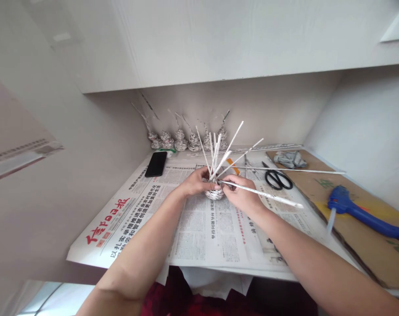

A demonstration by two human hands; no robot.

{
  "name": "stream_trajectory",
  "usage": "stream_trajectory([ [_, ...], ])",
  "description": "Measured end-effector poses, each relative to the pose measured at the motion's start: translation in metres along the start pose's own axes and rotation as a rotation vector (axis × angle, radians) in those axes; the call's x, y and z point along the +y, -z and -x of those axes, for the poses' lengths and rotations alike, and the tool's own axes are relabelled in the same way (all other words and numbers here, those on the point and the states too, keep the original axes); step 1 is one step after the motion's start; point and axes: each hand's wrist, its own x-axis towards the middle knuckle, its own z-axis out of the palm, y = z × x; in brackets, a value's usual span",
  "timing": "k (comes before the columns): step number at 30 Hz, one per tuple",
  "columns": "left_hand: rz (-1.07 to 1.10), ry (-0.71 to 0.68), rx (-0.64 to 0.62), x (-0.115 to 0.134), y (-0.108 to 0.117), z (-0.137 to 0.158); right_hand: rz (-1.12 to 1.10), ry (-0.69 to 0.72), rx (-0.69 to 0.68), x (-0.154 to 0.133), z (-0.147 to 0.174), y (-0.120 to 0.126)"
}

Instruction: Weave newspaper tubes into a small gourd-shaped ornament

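Between my hands is a small round woven paper piece [214, 194], its rolled-paper stakes [215, 151] fanning upward. My left hand [201, 181] grips the piece from its left side, thumb along the near rim. On the other side, my right hand [237, 188] pinches a rolled paper strip [268, 194] close to the rim. That strip's free end points out to the right over my forearm. Some of my fingertips are hidden behind the stakes and the weave.
Newspaper [196, 237] covers the table. Several woven gourd shapes [180, 142] line the back wall. A phone [156, 164] lies left; scissors [277, 176], an orange piece [233, 166] and long paper sticks [295, 170] lie right. A blue glue gun [360, 210] and crumpled cloth [290, 159] rest on cardboard [367, 250].
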Motion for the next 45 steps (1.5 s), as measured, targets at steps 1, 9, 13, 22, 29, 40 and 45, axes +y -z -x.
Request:
stream_trajectory([
  [1,-0.001,-0.002,-0.003,0.000,0.002,0.000,-0.006,0.002,0.001,0.000,0.000,0.000],
  [9,0.082,-0.039,-0.016,0.000,0.001,0.001,-0.006,-0.011,-0.013,0.001,0.000,0.000],
  [13,0.049,-0.029,-0.087,0.000,0.004,0.002,-0.023,-0.026,-0.010,0.002,0.000,0.000],
  [22,-0.207,-0.072,0.022,-0.002,0.003,0.003,-0.067,-0.013,-0.036,-0.001,0.001,0.000],
  [29,-0.107,-0.050,0.015,0.001,-0.006,0.003,-0.058,-0.036,-0.048,0.001,0.001,-0.002],
  [40,-0.013,0.007,0.096,0.005,-0.012,0.002,-0.123,-0.079,-0.040,0.003,0.000,-0.002],
  [45,0.038,0.036,0.089,0.002,-0.012,0.001,-0.156,-0.111,-0.046,-0.001,-0.002,0.000],
])
